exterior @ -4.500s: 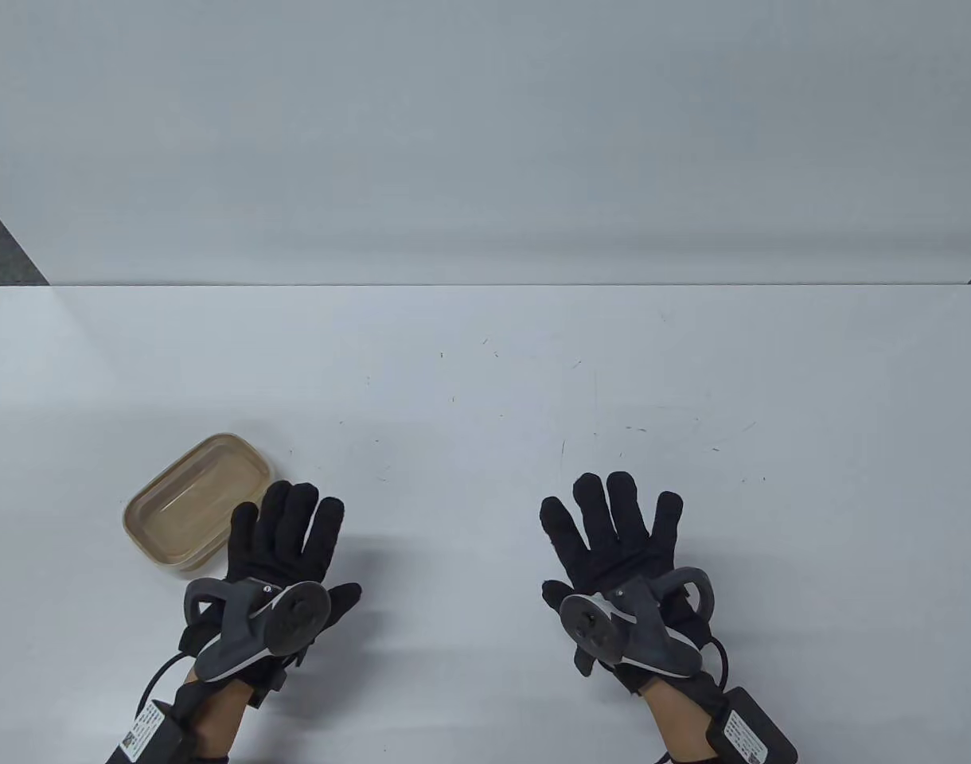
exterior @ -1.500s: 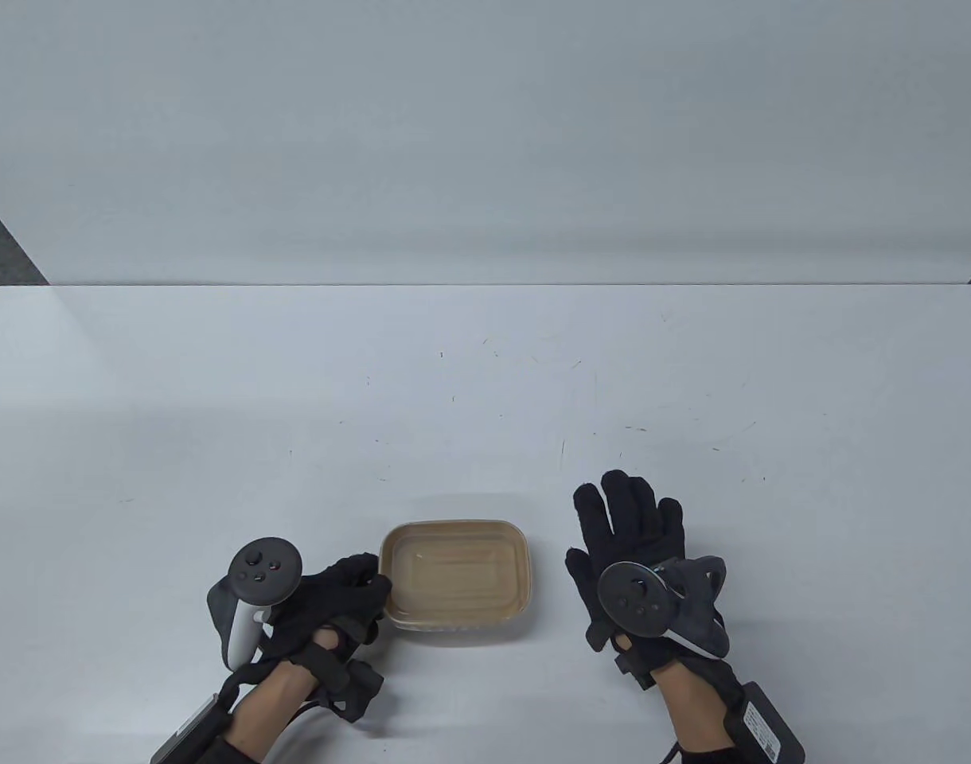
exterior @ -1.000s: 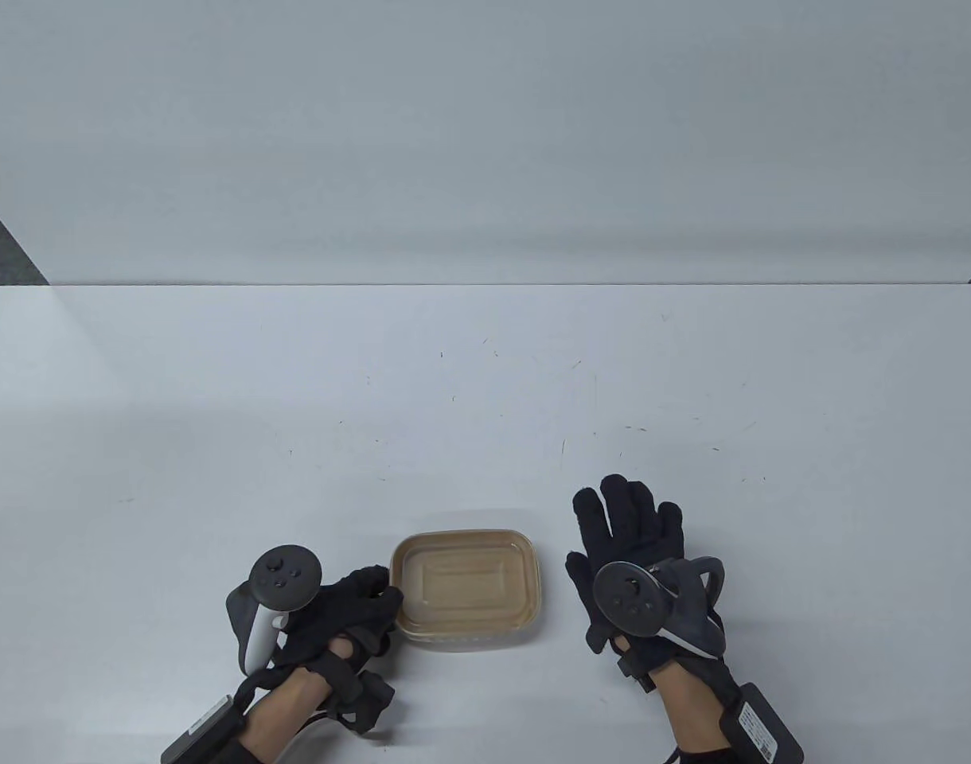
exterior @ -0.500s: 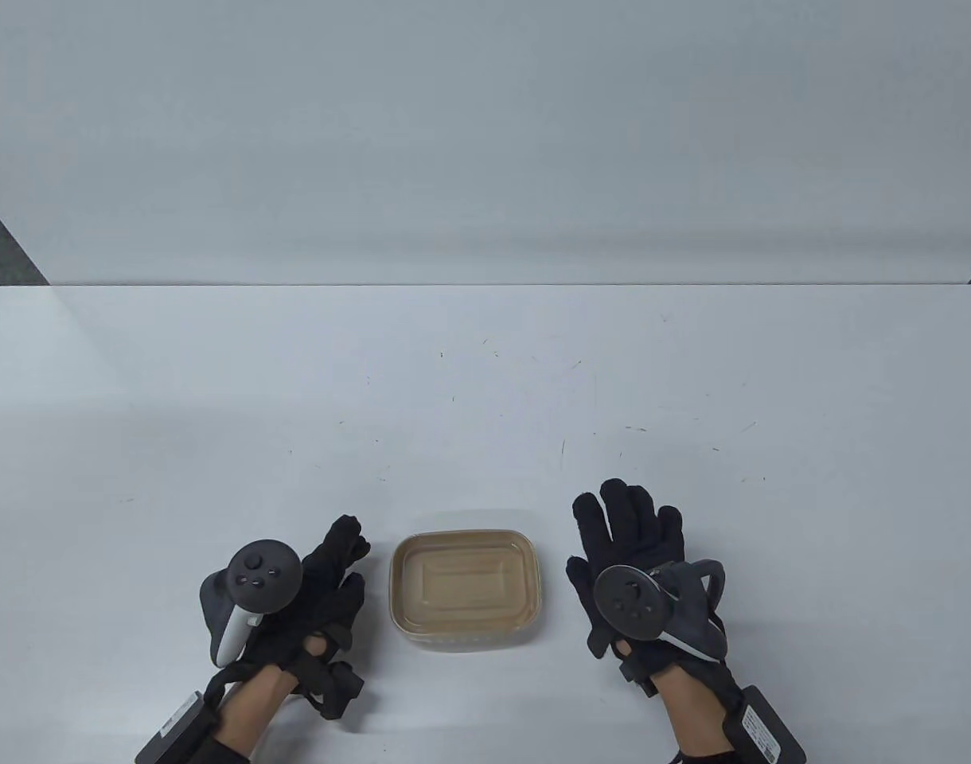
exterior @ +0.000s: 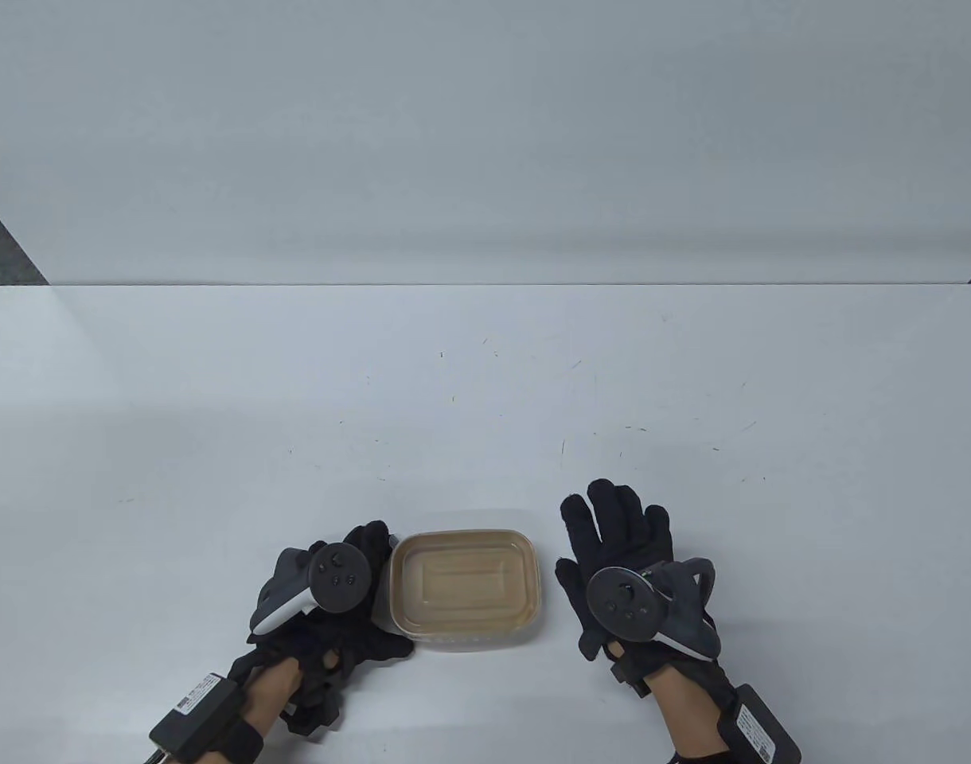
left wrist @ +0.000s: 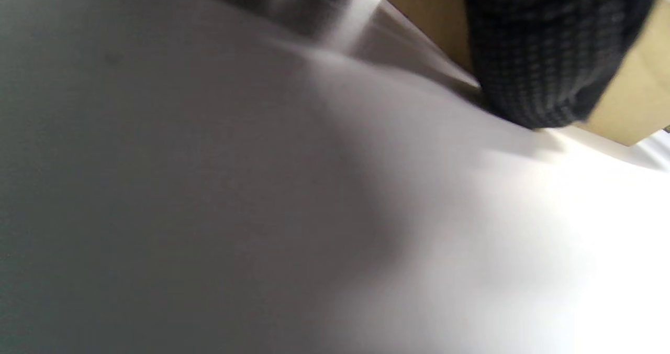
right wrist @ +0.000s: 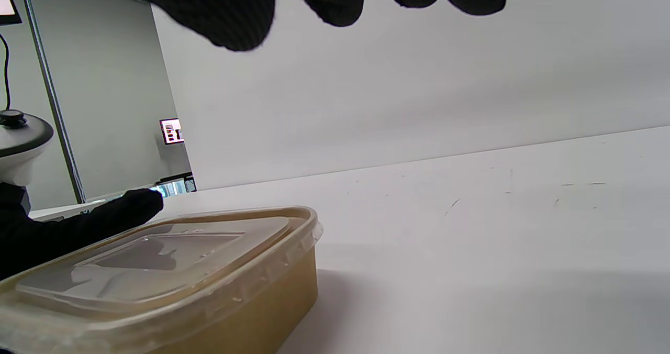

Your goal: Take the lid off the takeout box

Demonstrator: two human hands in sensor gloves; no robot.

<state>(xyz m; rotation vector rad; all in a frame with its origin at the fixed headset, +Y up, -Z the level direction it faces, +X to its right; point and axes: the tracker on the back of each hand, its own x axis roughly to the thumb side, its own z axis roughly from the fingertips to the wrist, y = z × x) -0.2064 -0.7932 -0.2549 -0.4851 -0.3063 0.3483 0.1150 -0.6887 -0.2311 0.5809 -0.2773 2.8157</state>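
A tan takeout box (exterior: 466, 629) with a clear plastic lid (exterior: 463, 581) on it sits near the table's front edge. My left hand (exterior: 376, 549) is against the box's left end, with fingers at the far left corner. In the left wrist view a gloved finger (left wrist: 549, 55) presses on the box's tan wall (left wrist: 628, 108). In the right wrist view the box (right wrist: 251, 312) is low left, and a left finger (right wrist: 120, 207) lies at the lid's (right wrist: 157, 260) far edge. My right hand (exterior: 613, 517) lies open with fingers spread, just right of the box and apart from it.
The white table (exterior: 485, 382) stretches away behind the box, with a grey wall beyond its far edge. Nothing else stands on it. The box is close to the table's front edge.
My left hand, off the box half a second ago, has moved right and is back against its left end. My right hand has shifted slightly left. The box has stayed put.
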